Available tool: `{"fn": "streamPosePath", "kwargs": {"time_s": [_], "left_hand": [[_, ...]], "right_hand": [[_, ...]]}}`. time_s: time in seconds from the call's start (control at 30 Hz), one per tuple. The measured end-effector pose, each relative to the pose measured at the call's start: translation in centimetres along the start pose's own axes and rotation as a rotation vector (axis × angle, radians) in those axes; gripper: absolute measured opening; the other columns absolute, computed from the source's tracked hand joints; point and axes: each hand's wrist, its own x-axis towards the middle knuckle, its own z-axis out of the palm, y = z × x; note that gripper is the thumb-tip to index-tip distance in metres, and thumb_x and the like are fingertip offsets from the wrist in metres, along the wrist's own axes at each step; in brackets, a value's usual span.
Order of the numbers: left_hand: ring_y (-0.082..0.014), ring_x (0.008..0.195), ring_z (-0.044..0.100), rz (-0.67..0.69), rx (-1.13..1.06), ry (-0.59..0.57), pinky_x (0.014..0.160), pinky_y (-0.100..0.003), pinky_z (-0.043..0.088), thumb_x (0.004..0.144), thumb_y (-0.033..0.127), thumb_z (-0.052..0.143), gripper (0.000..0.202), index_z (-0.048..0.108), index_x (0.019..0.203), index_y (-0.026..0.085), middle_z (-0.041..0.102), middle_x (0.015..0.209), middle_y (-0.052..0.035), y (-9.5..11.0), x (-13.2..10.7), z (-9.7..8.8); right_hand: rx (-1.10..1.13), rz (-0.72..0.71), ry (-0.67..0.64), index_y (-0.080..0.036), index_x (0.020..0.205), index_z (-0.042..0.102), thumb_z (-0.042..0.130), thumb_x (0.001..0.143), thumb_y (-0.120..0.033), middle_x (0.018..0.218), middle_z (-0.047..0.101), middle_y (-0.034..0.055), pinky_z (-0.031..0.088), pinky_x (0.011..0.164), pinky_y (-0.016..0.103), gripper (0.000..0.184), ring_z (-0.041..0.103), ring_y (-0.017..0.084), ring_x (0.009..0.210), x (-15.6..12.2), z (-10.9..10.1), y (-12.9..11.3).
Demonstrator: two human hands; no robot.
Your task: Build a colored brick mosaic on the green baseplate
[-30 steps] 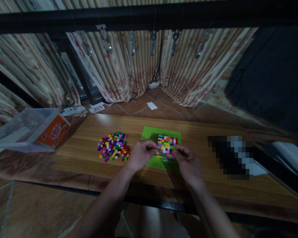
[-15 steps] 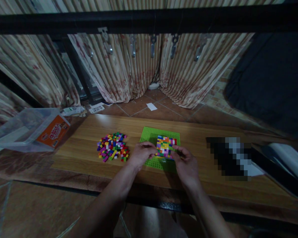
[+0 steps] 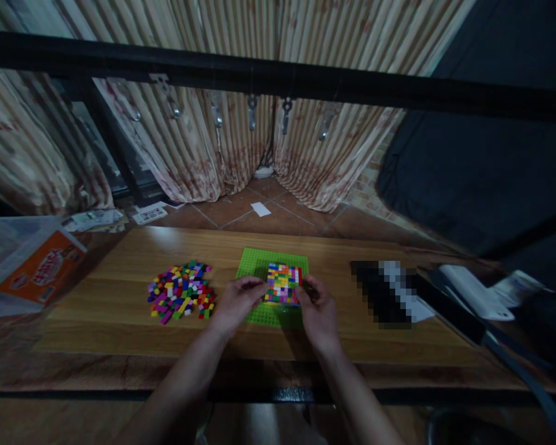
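A square block of many-coloured toy bricks [image 3: 283,279] is over the green studded baseplate [image 3: 252,256]; whether it is fixed to the plate or held just above it I cannot tell. Its top is a patchwork of small bricks, with a red strip along the right side. My left hand [image 3: 238,301] closes its thumb and fingers at the block's left edge. On the opposite edge, the fingers of my right hand [image 3: 319,310] are curled against the bricks. My fingers partly cover both sides of the block.
Loose coloured bricks [image 3: 181,290] lie heaped left of the baseplate on the wooden board [image 3: 106,278]. A clear plastic bin [image 3: 9,238] with an orange label stands at far left. To the right are a blurred dark object [image 3: 380,290] and a white device [image 3: 472,290].
The view has swung to the right and tilted, so everything sits further left in the picture. Both hands remain at the block's sides, the right fingers drawn in slightly.
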Motion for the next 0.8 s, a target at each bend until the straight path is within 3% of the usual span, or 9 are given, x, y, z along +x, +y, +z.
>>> {"fn": "streamPosePath", "kwargs": {"time_s": [0.1,0.37,0.8], "left_hand": [[-0.0082,0.051,0.048,0.010,0.026,0.011,0.048,-0.020,0.036,0.065,0.040,0.074,0.029,0.067,0.076,0.014,0.058,0.059,0.0032,0.0,0.1,0.3],[-0.0067,0.038,0.042,-0.023,-0.093,0.086,0.038,-0.019,0.032,0.061,0.032,0.077,0.030,0.060,0.079,0.016,0.055,0.051,0.0063,-1.2,0.1,1.6],[-0.0065,0.034,0.044,-0.042,-0.134,0.121,0.036,-0.021,0.037,0.060,0.031,0.079,0.031,0.058,0.078,0.017,0.055,0.052,0.0074,-1.4,0.4,1.9]], "right_hand": [[0.023,0.035,-0.028,-0.017,0.112,0.062,0.060,0.080,-0.042,0.106,0.071,0.0101,0.052,0.083,0.038,0.041,0.066,0.022,0.091,0.0,0.2,0.0],[-0.114,0.020,-0.052,-0.016,0.118,0.063,0.055,0.083,-0.043,0.113,0.069,0.0121,0.047,0.094,0.041,0.045,0.064,0.026,0.105,-0.4,0.6,-0.6],[-0.188,0.013,-0.018,-0.016,0.119,0.062,0.050,0.085,-0.046,0.108,0.070,0.0115,0.049,0.088,0.039,0.047,0.065,0.026,0.100,-0.8,1.0,-0.5]]}}
